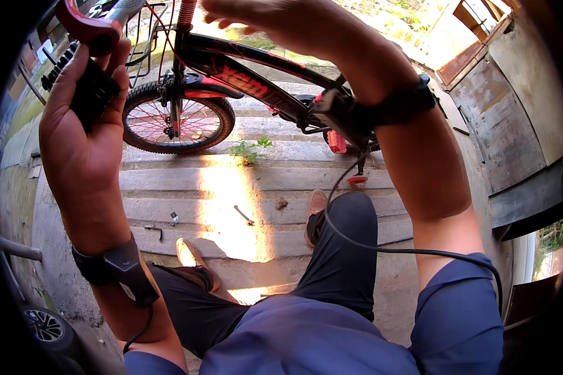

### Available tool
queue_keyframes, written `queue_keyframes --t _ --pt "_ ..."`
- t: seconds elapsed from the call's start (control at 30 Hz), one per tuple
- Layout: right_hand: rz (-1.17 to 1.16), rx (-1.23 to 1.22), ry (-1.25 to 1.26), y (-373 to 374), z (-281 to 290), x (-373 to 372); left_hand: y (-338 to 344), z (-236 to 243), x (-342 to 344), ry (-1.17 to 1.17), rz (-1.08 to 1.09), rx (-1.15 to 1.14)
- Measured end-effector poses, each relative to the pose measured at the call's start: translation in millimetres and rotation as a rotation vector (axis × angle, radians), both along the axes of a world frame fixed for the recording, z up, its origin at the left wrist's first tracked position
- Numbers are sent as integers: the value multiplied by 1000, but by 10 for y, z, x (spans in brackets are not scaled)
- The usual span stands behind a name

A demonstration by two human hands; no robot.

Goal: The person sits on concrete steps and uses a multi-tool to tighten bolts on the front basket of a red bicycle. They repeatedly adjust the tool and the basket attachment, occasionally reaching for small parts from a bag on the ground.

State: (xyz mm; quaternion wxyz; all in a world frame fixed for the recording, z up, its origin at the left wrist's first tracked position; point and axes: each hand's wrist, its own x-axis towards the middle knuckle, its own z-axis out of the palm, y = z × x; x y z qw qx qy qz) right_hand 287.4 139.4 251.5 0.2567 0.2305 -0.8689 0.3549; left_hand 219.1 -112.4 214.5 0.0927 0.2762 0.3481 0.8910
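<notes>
A black bicycle [247, 75] with red lettering stands side-on before me, its front wheel with red spokes at the left. My left hand [84, 134] is raised at the upper left, its fingers curled round a black boxy part with ridged pegs [94, 94]. The exact kind of this part does not show. Just above it, touching or nearly touching the fingertips, is a red and grey handlebar end [97, 28]. My right hand [275, 15] reaches over the frame near the red ribbed steering post [186, 12]. Its fingers look stretched out and hold nothing visible; the upper edge cuts off part of the hand.
On the sunlit concrete slabs lie a small spanner [244, 215], a small metal piece [174, 217] and a dark hooked piece [153, 231]. A weed [250, 150] grows by the front wheel. Worn boards [507, 106] stand at the right; a car wheel [44, 325] is lower left.
</notes>
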Motion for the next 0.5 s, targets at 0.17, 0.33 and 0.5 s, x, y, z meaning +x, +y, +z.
queue_keyframes --t 0.17,0.33,0.5 --pt "-505 -443 -383 1102 -723 994 -31 -50 -77 8 -253 119" --pt "-925 -618 -633 1691 -1902 1614 48 -120 -128 83 -376 140" --pt "-1088 -732 -885 1765 -2734 1623 -13 -4 -243 128 -379 21"
